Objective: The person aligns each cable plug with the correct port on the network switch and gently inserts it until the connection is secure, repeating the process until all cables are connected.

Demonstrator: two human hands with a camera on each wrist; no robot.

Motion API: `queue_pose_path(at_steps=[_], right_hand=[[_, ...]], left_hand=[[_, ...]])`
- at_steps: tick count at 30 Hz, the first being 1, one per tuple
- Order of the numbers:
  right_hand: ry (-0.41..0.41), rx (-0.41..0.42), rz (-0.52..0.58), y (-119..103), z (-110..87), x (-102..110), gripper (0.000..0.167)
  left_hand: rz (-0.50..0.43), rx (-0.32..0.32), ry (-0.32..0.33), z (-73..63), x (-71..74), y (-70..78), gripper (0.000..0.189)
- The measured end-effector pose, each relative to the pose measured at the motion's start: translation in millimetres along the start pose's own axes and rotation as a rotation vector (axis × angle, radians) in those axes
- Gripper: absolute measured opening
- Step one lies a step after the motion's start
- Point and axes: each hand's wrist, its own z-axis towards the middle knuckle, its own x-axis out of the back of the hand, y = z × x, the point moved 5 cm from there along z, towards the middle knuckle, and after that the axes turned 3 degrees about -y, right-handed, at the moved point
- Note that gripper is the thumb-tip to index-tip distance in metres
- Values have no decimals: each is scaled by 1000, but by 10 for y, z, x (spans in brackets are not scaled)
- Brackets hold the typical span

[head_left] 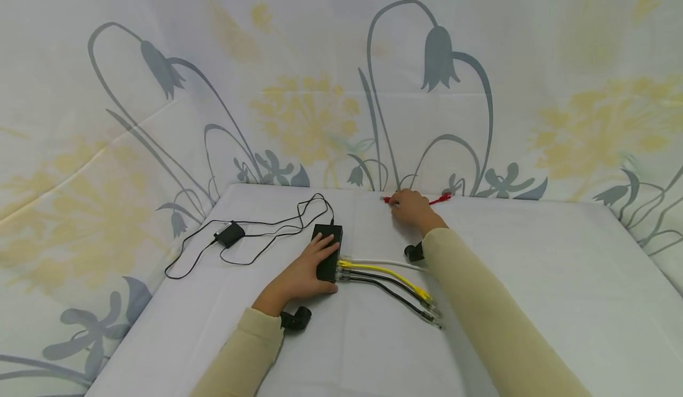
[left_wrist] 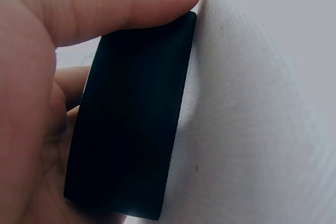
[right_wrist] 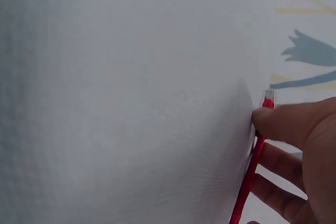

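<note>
On the white-covered table, my left hand [head_left: 301,275] grips a black network switch [left_wrist: 131,124]. Its fingers spread over the top of the box and the thumb lies along the near end. A white network cable [head_left: 389,262], a yellow one [head_left: 395,273] and two black ones [head_left: 380,284] run out from the box's right side, their free ends toward the right. At the table's back edge, my right hand [head_left: 412,210] pinches a red network cable [right_wrist: 247,187] between thumb and fingers, close to its clear plug [right_wrist: 269,94]. The hand hides the cable's middle in the head view.
A black power adapter [head_left: 229,234] lies to the left, its thin cord [head_left: 261,224] looping over the table to the far end of the switch. A flower-patterned curtain [head_left: 320,59] hangs right behind the table's back edge and along the left side.
</note>
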Motion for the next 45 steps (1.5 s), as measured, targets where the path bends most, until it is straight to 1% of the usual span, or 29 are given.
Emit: queue_pose_path(at_steps=[5, 8, 11, 19, 23, 29, 31, 34, 38, 42, 45], right_hand=[[24, -1, 3, -8, -11, 13, 19], [30, -20, 16, -10, -27, 18, 16], [24, -31, 17, -11, -39, 12, 18], [-16, -25, 41, -21, -42, 27, 31], [-21, -4, 79, -29, -52, 39, 32], [-25, 43, 77, -36, -63, 8, 34], [-18, 56, 93, -38, -80, 8, 35], [2, 81, 111, -39, -113, 23, 34], [19, 104, 121, -33, -159, 46, 27], [23, 113, 126, -41, -191, 55, 24], [26, 101, 131, -52, -206, 59, 23]], left_hand=[[-3, -1, 3, 2, 6, 13, 88], [-5, -3, 3, 8, 5, 9, 88], [0, -2, 2, 14, -2, -4, 88], [-8, -3, 4, 15, -7, -19, 88], [-6, 2, 3, 20, -1, -16, 88], [-2, 5, -13, 26, 4, -25, 89], [3, 7, -15, 27, 5, -26, 89], [4, 8, -12, 28, 6, -20, 89], [-1, 5, -11, 28, 9, 0, 89], [-1, 2, -13, 22, 6, 10, 89], [7, 4, -5, 24, 12, 6, 89]])
